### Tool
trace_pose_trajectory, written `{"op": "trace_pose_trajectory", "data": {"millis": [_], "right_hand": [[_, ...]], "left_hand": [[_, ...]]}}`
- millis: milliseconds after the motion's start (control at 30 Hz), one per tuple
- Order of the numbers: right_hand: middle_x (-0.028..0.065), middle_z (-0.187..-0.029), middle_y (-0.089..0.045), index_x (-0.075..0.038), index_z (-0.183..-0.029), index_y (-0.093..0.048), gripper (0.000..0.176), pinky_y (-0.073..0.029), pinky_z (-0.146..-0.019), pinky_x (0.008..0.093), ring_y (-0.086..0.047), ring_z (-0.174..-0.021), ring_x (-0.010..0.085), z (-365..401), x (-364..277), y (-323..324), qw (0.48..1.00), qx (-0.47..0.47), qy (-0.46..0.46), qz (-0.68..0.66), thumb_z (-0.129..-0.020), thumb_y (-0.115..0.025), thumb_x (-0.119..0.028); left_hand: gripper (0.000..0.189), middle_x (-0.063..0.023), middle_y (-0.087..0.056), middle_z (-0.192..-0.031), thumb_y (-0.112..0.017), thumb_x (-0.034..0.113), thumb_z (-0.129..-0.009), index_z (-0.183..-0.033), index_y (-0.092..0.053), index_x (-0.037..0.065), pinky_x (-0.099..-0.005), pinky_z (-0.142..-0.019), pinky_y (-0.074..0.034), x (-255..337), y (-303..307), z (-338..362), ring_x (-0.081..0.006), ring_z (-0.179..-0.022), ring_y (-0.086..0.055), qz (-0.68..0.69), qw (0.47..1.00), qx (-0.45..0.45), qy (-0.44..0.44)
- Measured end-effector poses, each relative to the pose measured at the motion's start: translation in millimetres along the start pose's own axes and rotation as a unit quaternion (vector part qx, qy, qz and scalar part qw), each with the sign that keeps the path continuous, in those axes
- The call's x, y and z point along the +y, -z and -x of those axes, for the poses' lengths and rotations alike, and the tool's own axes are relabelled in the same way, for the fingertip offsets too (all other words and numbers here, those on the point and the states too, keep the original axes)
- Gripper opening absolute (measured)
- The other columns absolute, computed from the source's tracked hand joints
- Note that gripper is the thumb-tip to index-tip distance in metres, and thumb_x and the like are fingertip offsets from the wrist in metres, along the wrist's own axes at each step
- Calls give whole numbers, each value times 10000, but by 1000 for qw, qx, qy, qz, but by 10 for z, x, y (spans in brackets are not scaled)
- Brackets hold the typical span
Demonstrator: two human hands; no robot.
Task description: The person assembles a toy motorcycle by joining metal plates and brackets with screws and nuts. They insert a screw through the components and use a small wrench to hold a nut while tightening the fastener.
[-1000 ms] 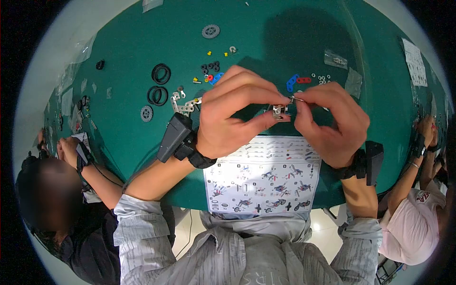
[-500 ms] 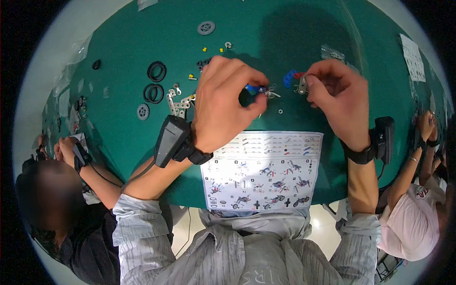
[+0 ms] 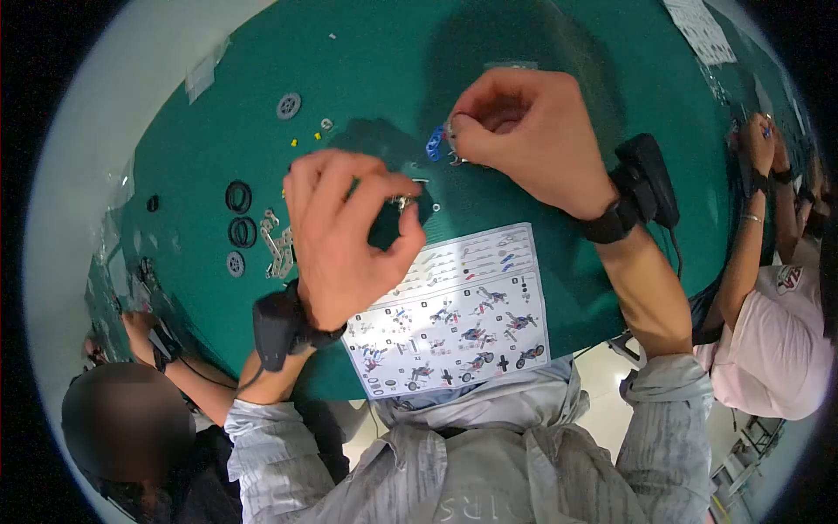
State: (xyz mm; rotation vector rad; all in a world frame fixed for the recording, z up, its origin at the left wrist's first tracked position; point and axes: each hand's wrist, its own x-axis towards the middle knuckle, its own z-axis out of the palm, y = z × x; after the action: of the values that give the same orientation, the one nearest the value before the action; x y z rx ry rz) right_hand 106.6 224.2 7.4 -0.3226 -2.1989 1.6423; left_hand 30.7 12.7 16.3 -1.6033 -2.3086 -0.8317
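Observation:
My left hand (image 3: pixel 353 231) is slightly blurred. Its thumb and forefinger close around a small shiny metal part (image 3: pixel 403 203), too small to identify. Just beyond the fingertips a small screw (image 3: pixel 421 181) and a metal nut-like ring (image 3: pixel 436 208) lie on the green table. My right hand (image 3: pixel 537 135) pinches a small assembly; a blue perforated piece (image 3: pixel 434 144) sticks out left of the fingertips, with a bit of red and metal beside it. The palm side of this grip is hidden.
A printed instruction sheet (image 3: pixel 454 314) lies at the table's near edge. To the left are black rubber rings (image 3: pixel 238 197), grey wheels (image 3: pixel 289 106), metal strips (image 3: pixel 278 249) and yellow bits (image 3: pixel 318 136). People sit on both sides; one wears a pink shirt (image 3: pixel 777 341).
The view has shifted, so the tabletop items appear further left. The blue piece that was between my left fingers no longer shows there. My right hand still grips its assembly, now turned.

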Motion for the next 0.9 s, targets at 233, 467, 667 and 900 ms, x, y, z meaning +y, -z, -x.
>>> {"op": "trace_pose_trajectory", "data": {"millis": [233,467,667,900], "right_hand": [[102,-729,-739,16,-799,-747,206,-559,-647,276,-708,-670,139,-13,31,-6,1000,14,5,5,-720,-777,-172],[127,-740,-740,11,-794,-747,207,-568,-653,293,-719,-666,184,0,36,-20,999,15,21,33,-715,-774,-178],[131,-749,-742,9,-797,-746,210,-572,-660,304,-725,-673,196,-11,50,-7,999,16,19,36,-718,-773,-183],[129,-742,-740,11,-801,-749,208,-572,-650,307,-724,-671,191,-31,99,-13,998,34,19,45,-719,-774,-178]], "left_hand": [[211,-31,-630,-933,-818,84,-669,-845,-706,118,-410,-768,-420,97,-114,-43,-265,-936,-574,-12,997,-66,-36],[145,-23,-620,-908,-781,132,-724,-847,-709,103,-393,-789,-447,202,-165,-136,-244,-942,-584,-103,981,-114,-118],[157,-33,-590,-873,-666,123,-686,-833,-688,72,-382,-823,-471,223,-208,-162,-226,-951,-590,-126,965,-141,-180],[170,-35,-581,-874,-652,131,-664,-820,-671,65,-407,-847,-506,151,-248,-209,-225,-934,-602,-102,960,-104,-240]]}}
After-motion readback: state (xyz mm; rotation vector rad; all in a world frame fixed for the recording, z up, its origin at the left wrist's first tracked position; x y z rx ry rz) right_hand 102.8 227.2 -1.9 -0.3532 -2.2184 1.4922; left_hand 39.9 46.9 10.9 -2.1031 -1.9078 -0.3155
